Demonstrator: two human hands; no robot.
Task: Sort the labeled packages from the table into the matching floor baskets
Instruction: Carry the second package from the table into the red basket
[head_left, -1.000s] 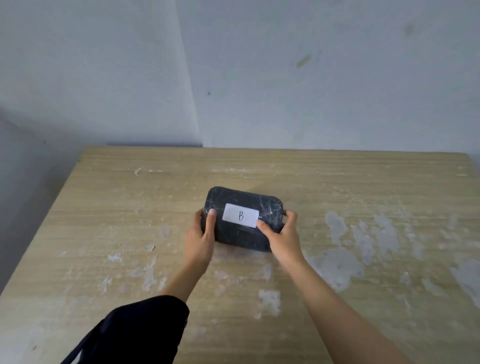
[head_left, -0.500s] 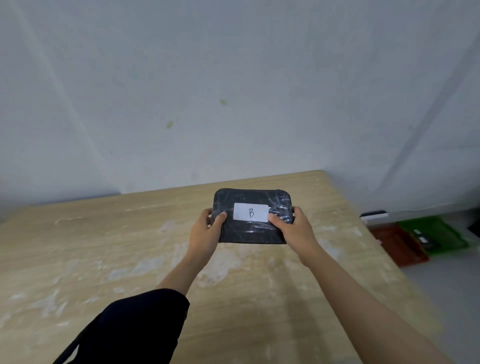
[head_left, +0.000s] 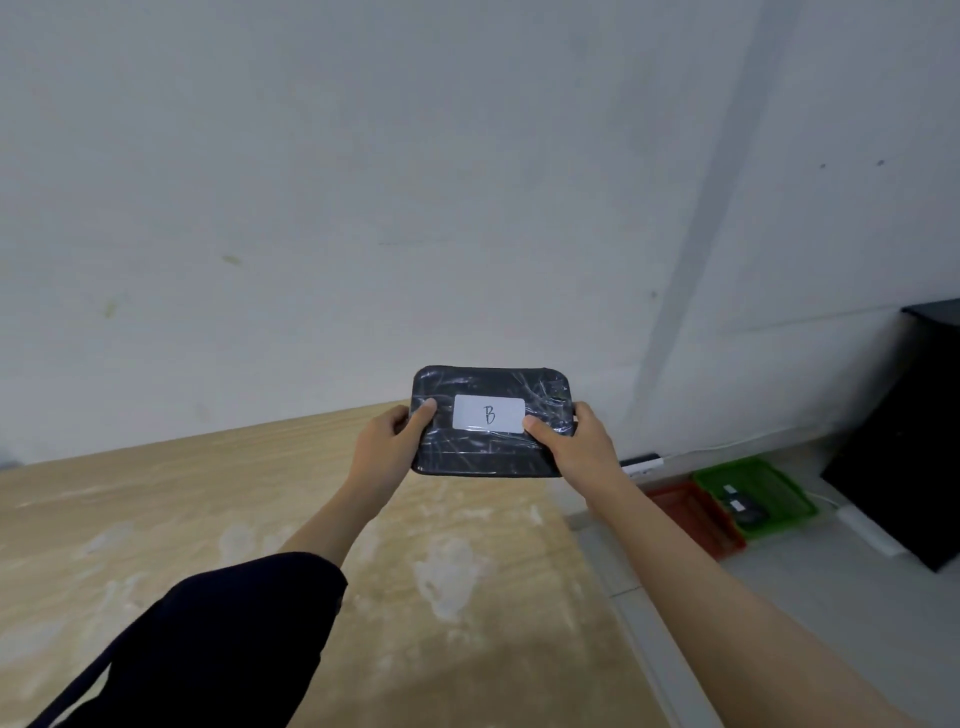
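Note:
A black, tape-wrapped package (head_left: 488, 452) with a white label reading "B" is held in the air over the far right corner of the wooden table (head_left: 260, 519). My left hand (head_left: 387, 449) grips its left end and my right hand (head_left: 576, 449) grips its right end, thumbs on top. On the floor to the right stand a red basket (head_left: 696, 512) and a green basket (head_left: 756, 491). The green basket holds a few dark packages with white labels.
A white wall runs behind the table. A black box-like object (head_left: 904, 431) stands on the floor at the far right, behind the baskets. A white cable and a power strip (head_left: 641, 464) lie along the wall base. Grey floor lies right of the table.
The package was lifted off the table with both hands and carried to the right. The view has swung right, bringing the floor baskets and the black object into sight.

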